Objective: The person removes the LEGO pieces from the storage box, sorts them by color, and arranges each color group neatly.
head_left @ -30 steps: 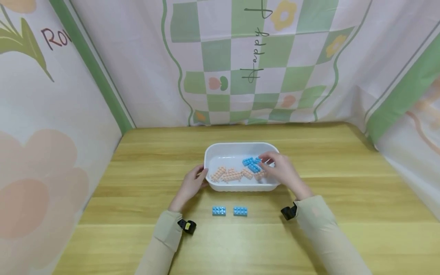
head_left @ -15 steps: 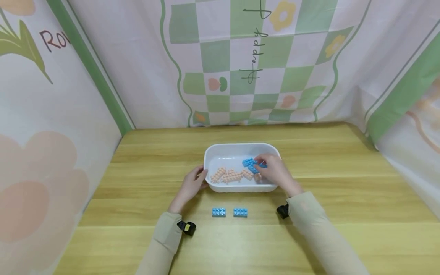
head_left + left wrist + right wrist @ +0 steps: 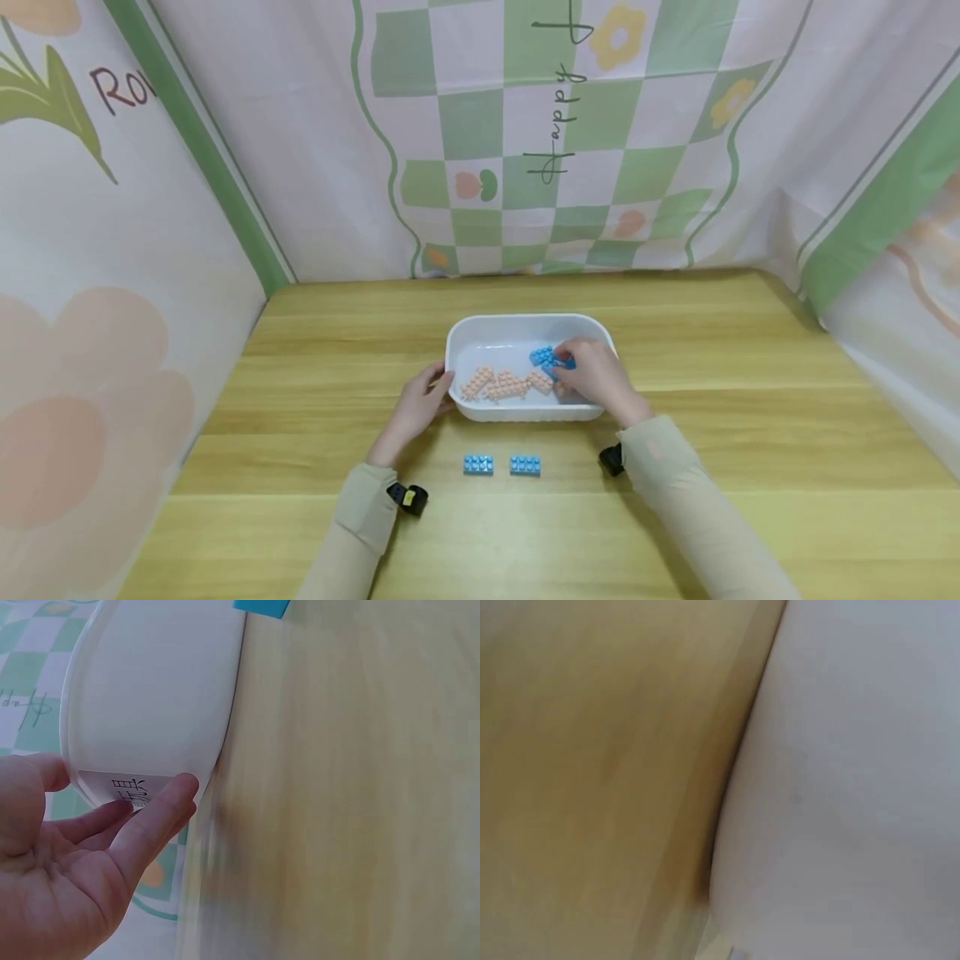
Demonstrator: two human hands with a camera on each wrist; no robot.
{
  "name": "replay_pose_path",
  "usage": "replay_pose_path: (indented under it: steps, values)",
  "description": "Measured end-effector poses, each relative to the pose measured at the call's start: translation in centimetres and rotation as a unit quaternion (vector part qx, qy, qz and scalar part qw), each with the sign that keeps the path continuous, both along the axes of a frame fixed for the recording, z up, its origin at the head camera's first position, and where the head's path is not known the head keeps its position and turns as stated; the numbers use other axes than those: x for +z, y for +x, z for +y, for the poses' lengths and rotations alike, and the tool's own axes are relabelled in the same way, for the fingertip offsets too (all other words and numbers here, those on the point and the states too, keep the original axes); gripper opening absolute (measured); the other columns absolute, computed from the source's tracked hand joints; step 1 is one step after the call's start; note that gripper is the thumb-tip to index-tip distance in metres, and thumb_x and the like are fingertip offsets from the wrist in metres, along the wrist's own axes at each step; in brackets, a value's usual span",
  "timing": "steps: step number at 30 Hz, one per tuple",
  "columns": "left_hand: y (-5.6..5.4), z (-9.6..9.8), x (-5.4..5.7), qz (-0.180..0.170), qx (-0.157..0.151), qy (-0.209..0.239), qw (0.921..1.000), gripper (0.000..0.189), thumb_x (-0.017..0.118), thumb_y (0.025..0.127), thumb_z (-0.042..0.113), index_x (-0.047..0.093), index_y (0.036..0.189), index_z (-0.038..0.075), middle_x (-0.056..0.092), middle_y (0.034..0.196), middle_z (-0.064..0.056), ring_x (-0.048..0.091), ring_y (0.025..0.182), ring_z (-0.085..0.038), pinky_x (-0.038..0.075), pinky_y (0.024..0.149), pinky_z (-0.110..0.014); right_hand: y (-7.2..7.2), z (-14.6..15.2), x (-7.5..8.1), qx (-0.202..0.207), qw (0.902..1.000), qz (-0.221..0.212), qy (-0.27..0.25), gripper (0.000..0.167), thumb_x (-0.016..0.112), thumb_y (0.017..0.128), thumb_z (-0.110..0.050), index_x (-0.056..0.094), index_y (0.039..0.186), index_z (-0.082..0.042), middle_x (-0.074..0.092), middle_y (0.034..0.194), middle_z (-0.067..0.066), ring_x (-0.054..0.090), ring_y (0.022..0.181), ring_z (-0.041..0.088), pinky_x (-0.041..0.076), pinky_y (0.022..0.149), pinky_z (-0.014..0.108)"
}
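A white plastic tub (image 3: 480,327) stands on the wooden table with blue and peach toy building bricks in it. My left hand (image 3: 417,408) holds its left end. In the left wrist view, the left thumb is at the rim and the fingers (image 3: 154,825) lie against the labelled end wall. Reaching over the right side, my right hand (image 3: 597,373) pinches a blue brick (image 3: 567,363) inside the tub, its fingers partly hiding it. Another blue brick (image 3: 541,356) lies just left of those fingertips. Only the tub's outer wall (image 3: 840,780) and the table show in the right wrist view.
Two blue bricks, a left one (image 3: 477,465) and a right one (image 3: 525,466), sit side by side on the table (image 3: 495,533) in front of the tub. Peach bricks (image 3: 507,385) line the tub's near side. Patterned curtains (image 3: 480,125) enclose the table's back and sides.
My right hand has moved slightly left and deeper into the tub, its fingers closing on a blue brick. The left hand keeps its hold on the tub's left end.
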State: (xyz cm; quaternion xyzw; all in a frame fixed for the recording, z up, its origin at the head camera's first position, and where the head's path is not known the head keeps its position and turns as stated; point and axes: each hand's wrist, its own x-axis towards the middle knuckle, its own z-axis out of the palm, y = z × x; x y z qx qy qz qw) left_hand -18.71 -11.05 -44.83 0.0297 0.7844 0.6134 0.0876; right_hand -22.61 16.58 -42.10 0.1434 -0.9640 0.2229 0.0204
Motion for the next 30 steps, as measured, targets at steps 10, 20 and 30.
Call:
replay_pose_path:
  steps: [10, 20, 30]
  values:
    - [0.16, 0.01, 0.02, -0.005, -0.005, 0.001, 1.0, 0.045, 0.043, 0.101, 0.026, 0.04, 0.14, 0.003, 0.042, 0.142, -0.02, 0.054, 0.119, -0.035, 0.057, 0.085, -0.031, -0.22, -0.09, -0.22, 0.003, 0.9997, 0.001, 0.025, 0.033, 0.072, 0.082, -0.023, 0.068, 0.104, 0.002, 0.068, 0.1, 0.016, 0.064, 0.091, 0.03, 0.054, 0.083, 0.044]
    - [0.11, -0.08, 0.01, -0.003, -0.003, -0.002, 1.0, 0.045, 0.043, 0.101, 0.026, 0.04, 0.14, 0.002, 0.042, 0.142, -0.02, 0.055, 0.118, -0.035, 0.058, 0.084, -0.031, -0.31, -0.23, -0.26, 0.006, 0.9983, 0.012, 0.056, 0.031, 0.075, 0.079, -0.024, 0.071, 0.098, 0.0, 0.069, 0.094, 0.014, 0.061, 0.089, 0.03, 0.05, 0.084, 0.046]
    - [0.13, -0.09, 0.18, -0.008, -0.003, -0.008, 0.9999, 0.046, 0.042, 0.101, 0.026, 0.04, 0.14, 0.003, 0.042, 0.143, -0.019, 0.055, 0.118, -0.034, 0.057, 0.085, -0.031, -0.47, -0.44, -0.49, 0.009, 0.9968, 0.026, 0.076, 0.029, 0.075, 0.078, -0.025, 0.071, 0.094, -0.001, 0.069, 0.089, 0.013, 0.059, 0.084, 0.029, 0.048, 0.08, 0.046]
